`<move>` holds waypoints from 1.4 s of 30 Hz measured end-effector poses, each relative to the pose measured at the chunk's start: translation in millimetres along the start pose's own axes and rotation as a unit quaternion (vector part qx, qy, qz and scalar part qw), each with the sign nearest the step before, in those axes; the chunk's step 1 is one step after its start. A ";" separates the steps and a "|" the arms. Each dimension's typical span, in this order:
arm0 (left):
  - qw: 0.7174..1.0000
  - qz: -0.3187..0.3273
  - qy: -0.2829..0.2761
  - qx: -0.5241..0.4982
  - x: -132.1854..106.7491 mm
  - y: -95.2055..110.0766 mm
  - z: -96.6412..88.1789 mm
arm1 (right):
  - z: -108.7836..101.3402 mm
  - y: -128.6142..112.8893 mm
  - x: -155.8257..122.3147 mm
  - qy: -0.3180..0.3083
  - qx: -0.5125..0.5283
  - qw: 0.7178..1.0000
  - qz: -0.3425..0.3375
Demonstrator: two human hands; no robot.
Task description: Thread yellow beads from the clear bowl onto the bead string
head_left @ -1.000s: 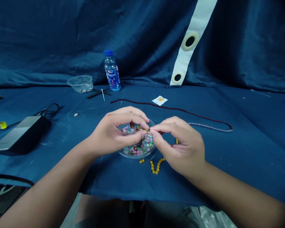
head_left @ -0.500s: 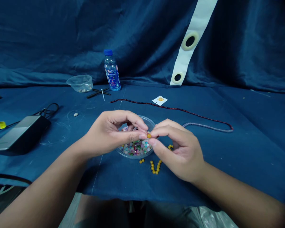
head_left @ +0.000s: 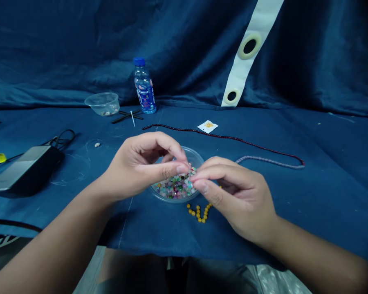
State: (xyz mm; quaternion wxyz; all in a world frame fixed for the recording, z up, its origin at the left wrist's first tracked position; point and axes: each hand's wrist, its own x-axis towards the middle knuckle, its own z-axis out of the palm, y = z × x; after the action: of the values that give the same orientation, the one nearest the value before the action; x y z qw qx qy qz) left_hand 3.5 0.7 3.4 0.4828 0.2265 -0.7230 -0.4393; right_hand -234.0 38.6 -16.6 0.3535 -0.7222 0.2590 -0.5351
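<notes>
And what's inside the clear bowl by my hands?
Assorted beads, green, white and purple among them. Your left hand hides the back left of the bowl, your right hand part of its right edge; what's there is hidden.

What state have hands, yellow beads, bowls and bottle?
Left hand: fingers pinched, contents unclear.
Right hand: fingers pinched, contents unclear.
Round yellow beads: lying in curves.
Clear round plastic bowl: open, holding multicoloured beads.
Blue-capped clear plastic bottle: closed, upright.
Far clear plastic bowl: open, pieces inside.
</notes>
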 end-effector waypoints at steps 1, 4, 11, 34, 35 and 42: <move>1.000 0.004 0.008 0.000 0.4 -0.5 -0.3 | -0.6 0.3 0.1 0.018 -0.003 1.000 0.013; 1.000 0.011 0.023 0.004 1.4 -2.5 -1.2 | -1.8 2.0 -0.5 0.058 -0.011 0.998 0.036; 0.997 0.001 0.028 0.067 1.7 -7.5 -0.7 | -5.2 -2.5 -0.6 0.092 -0.055 0.994 -0.036; 0.796 -0.168 -0.303 0.497 22.8 7.6 9.2 | -10.8 10.3 7.5 0.166 -0.154 0.973 -0.032; 0.801 -0.176 -0.304 0.485 23.0 8.0 7.8 | -10.7 10.0 7.3 0.165 -0.156 0.973 -0.033; 0.815 -0.117 -0.267 0.501 29.3 6.4 -4.8 | -10.6 7.2 6.8 0.158 -0.150 0.975 -0.029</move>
State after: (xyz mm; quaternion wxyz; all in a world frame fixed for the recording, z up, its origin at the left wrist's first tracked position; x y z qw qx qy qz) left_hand -4.3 -20.0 24.1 0.0356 0.3935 -0.9117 -0.1128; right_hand -242.2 26.6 -16.4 0.1800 -0.6802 0.3681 -0.6078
